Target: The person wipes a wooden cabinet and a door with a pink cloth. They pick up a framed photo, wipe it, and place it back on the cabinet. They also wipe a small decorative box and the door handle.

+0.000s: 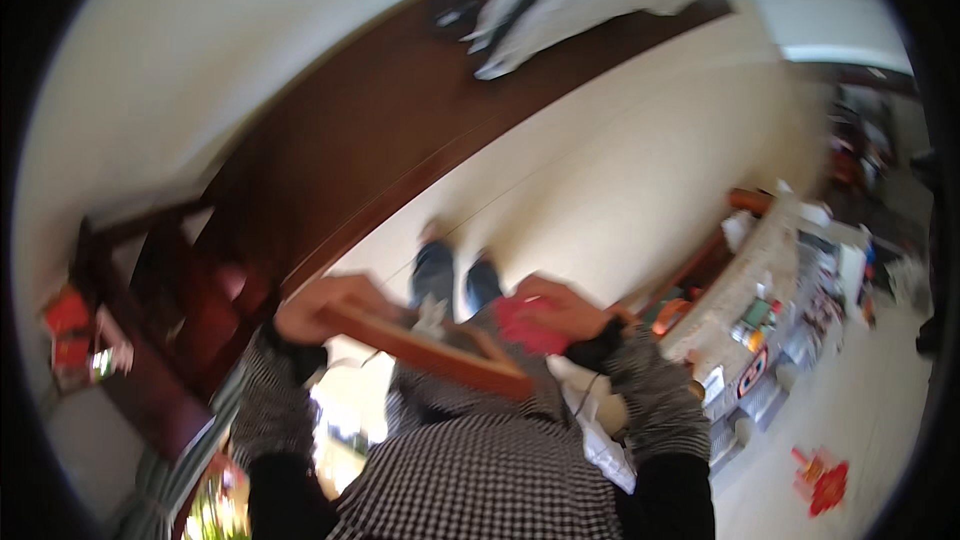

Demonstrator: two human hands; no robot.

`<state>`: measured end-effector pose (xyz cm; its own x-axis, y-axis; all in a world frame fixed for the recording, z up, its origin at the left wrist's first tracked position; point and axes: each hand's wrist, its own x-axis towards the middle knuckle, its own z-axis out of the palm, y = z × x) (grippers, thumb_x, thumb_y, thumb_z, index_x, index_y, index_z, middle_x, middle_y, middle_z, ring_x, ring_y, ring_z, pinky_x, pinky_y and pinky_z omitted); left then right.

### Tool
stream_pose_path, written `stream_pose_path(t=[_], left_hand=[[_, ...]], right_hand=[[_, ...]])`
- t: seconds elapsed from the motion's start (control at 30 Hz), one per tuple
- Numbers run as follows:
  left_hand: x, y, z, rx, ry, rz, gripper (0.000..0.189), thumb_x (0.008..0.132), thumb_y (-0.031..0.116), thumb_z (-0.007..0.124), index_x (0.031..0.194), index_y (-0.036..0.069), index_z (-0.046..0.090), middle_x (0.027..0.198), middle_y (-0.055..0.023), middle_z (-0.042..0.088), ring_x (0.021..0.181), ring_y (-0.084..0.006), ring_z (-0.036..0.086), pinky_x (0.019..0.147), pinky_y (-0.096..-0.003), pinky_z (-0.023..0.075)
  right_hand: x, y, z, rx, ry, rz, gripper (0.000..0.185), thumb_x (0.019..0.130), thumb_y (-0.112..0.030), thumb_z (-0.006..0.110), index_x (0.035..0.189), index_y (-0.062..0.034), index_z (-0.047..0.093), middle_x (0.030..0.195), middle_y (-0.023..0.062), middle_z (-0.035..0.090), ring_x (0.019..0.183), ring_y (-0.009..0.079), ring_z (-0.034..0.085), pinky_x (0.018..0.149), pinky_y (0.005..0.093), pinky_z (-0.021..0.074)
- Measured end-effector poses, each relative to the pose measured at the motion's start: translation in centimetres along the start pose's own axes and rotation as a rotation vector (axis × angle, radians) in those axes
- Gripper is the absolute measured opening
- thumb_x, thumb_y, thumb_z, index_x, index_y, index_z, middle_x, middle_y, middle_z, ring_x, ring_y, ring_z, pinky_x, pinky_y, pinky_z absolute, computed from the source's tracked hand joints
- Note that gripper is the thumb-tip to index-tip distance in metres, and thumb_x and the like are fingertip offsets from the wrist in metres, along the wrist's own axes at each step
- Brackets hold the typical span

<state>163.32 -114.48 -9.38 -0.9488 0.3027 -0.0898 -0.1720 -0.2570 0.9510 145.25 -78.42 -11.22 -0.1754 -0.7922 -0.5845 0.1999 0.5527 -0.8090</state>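
My left hand [334, 307] grips the end of a brown wooden frame-like object [442, 360], held in front of my waist. The object slants down to the right, and motion blur hides its detail. A small whitish thing [431, 319] shows at its inner side; I cannot tell what it is. In my right hand [566, 307] is a bunched pinkish-red cloth [529, 322], just to the right of the wooden object. Whether the cloth touches the wood cannot be told.
A long dark brown wooden surface [360, 127] runs along the wall, with whitish sheets or cloth [600, 0] at its far end. Cluttered items line a stone-like countertop [757, 262] at right. Dark wooden furniture [150, 360] stands at left. My feet are on pale floor [570, 172].
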Motion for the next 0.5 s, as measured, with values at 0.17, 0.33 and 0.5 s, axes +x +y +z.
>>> stream_pose_path(t=[0.17, 0.33, 0.5], left_hand=[[5.3, 1.5, 4.0, -0.104, -0.015, 0.058, 0.02, 0.084, 0.009, 0.078, 0.098, 0.0, 0.066, 0.101, -0.0152, 0.069, 0.097, -0.0261, 0.068, 0.088, -0.0378, 0.0528], [8.3, -0.3, 8.5, -0.36, 0.204, -0.189, 0.021, 0.085, 0.006, 0.076, 0.101, -0.002, 0.065, 0.1, -0.0091, 0.069, 0.091, -0.0187, 0.065, 0.083, -0.0342, 0.0508], [10.5, -1.2, 10.9, -0.321, 0.031, -0.215, 0.033, 0.082, 0.005, 0.074, 0.113, -0.003, 0.064, 0.107, -0.012, 0.07, 0.101, -0.0236, 0.065, 0.093, -0.037, 0.048]], right_hand=[[-4.7, 0.0, 0.7, -0.764, -0.027, -0.162, 0.061, 0.084, -0.023, 0.06, 0.144, -0.0241, 0.048, 0.119, 0.0039, 0.061, 0.091, 0.0274, 0.067, 0.077, 0.0402, 0.0554], [-9.5, 1.1, 1.4, -0.711, -0.001, -0.205, 0.038, 0.089, -0.03, 0.06, 0.122, -0.0124, 0.062, 0.101, 0.0122, 0.07, 0.091, 0.032, 0.068, 0.076, 0.0417, 0.0559], [-10.3, 7.3, 2.3, -0.746, 0.172, -0.438, 0.032, 0.089, -0.029, 0.062, 0.114, -0.0088, 0.067, 0.101, 0.0131, 0.07, 0.089, 0.0324, 0.068, 0.074, 0.042, 0.0558]])
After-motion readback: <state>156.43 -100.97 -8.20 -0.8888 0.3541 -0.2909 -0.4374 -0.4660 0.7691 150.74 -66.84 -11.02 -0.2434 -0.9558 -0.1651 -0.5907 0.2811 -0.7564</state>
